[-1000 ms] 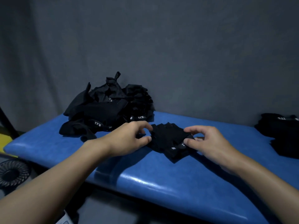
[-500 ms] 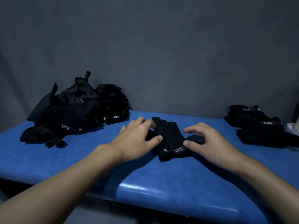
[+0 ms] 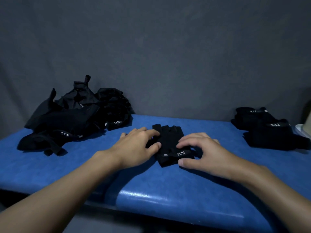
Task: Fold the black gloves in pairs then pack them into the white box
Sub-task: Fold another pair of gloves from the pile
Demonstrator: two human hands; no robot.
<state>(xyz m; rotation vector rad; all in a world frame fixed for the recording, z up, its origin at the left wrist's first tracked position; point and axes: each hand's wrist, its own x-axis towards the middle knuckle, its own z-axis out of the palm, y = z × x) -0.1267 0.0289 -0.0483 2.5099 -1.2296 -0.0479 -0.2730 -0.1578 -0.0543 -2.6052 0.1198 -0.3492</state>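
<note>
Left hand (image 3: pixel 136 147): laid flat with fingers spread, fingertips and thumb pressed on the left edge of the glove pair (image 3: pixel 171 143); nothing is gripped.
Right hand (image 3: pixel 205 153): arched, fingertips set on the right side of the pair, thumb against the near cuff; whether the cuff is pinched or only pressed cannot be told.
Task's thing: the glove pair is stacked flat between both hands, at the middle of the surface (image 3: pixel 151 182), cuff toward the person.
Step judged: the pair is being squared up for its fold.
Risk, slipping: the two layers could be slid apart if one hand is lifted first, as soft knit holds no crease.
Risk, springing: the thicker cuff band may push a fold open once it is released.
Risk, mixing: a loose fold could be undone when carried to the right.
Materials: matte black fabric, short finger stubs, a printed white logo on the cuff band.
Loose heap (image 3: pixel 75 120): unfolded gloves are piled, crumpled and limp, at the far left.
Folded stack (image 3: pixel 269 130): finished pairs are laid in flat blocks at the far right.
White box (image 3: pixel 301 130): only a pale sliver is seen at the right edge; its identity is uncertain.
Surface: blue, padded, smooth, slightly glossy at the rounded near edge.
</note>
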